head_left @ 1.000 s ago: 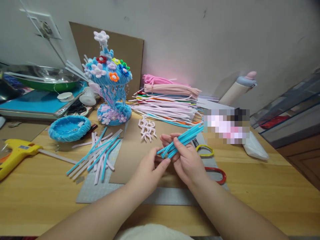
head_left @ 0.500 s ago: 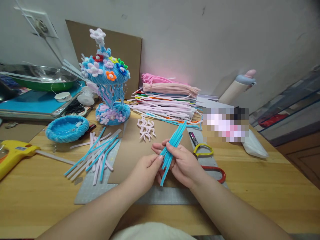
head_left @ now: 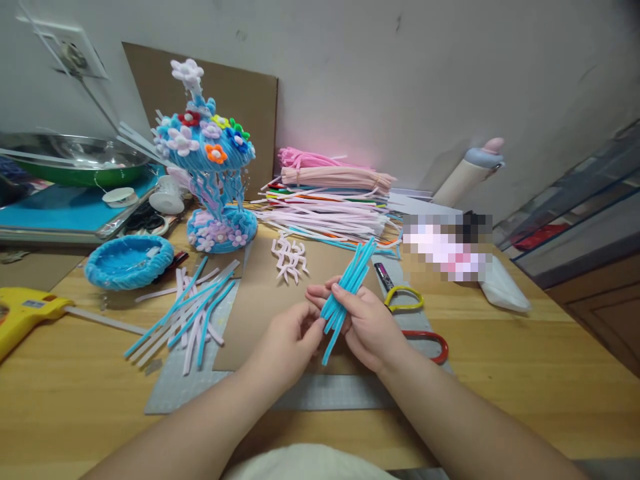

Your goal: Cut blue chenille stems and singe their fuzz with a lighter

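A bundle of blue fuzzy stems [head_left: 353, 273] is gripped in my right hand [head_left: 373, 327], the thumb lying across it. My left hand [head_left: 297, 333] pinches the lower left side of the same bundle with thumb and fingers. Both hands are over a brown cardboard sheet [head_left: 250, 333] on a grey cutting mat [head_left: 325, 393]. Curled pale pink pieces [head_left: 290, 259] lie on the cardboard beyond my hands. Left of it, cut blue and pale stems [head_left: 190, 313] lie loosely crossed.
A blue flower-covered decoration [head_left: 207, 147] stands behind, beside a blue fuzzy bowl [head_left: 129, 261]. A yellow glue gun [head_left: 30, 313] is at left. Stem bundles [head_left: 335, 200] lie by the wall. Scissors with yellow and red handles [head_left: 425, 343] are beside my right hand.
The view has shifted slightly. My left fingers have moved a little on the bundle, and the lower ends of the stems sit closer together. Both hands still hold the stems.
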The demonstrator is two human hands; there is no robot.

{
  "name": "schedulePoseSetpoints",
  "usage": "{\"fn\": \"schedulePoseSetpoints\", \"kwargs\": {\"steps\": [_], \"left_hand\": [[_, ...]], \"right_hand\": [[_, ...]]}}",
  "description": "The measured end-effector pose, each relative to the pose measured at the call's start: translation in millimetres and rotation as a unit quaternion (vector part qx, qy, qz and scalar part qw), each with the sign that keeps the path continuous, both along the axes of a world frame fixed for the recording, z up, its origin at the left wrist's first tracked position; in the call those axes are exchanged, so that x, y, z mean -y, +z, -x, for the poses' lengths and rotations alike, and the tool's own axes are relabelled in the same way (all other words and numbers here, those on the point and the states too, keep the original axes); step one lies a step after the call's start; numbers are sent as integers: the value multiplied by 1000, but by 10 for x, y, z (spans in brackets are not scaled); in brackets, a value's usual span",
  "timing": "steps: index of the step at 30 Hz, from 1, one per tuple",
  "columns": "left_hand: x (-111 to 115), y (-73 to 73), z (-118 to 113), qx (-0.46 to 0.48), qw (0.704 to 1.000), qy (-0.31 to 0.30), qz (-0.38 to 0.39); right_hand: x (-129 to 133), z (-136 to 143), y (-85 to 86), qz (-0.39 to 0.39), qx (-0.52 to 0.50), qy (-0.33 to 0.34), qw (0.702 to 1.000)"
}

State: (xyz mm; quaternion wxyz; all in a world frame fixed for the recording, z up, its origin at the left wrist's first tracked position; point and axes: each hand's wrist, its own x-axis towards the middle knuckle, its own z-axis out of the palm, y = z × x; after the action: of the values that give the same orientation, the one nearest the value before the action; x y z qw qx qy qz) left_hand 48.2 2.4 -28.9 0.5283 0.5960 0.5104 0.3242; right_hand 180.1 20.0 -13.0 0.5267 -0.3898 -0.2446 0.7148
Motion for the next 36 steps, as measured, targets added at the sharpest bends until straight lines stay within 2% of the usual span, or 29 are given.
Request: {"fn": "schedulePoseSetpoints", "kwargs": {"steps": [8,15,19,23,29,36], "left_hand": [[-26,45,5,6,999,36,24],[-28,40,-9,29,998,45,-13],[-43,90,-7,52,996,65,27],[-64,79,-6,80,989,99,70],[-78,71,-3,138,977,104,126],[-80,78,8,154,971,110,143]], "right_hand": [[-27,-40,-36,-12,22,-14,1000],[-6,9,-75,-15,11,-38,999],[1,0,-65,-15,11,-26,999],[13,11,-65,-20,16,-28,999],[27,57,-104,-49,33,-50,997],[21,18,-53,-13,-34,-30,999]]}}
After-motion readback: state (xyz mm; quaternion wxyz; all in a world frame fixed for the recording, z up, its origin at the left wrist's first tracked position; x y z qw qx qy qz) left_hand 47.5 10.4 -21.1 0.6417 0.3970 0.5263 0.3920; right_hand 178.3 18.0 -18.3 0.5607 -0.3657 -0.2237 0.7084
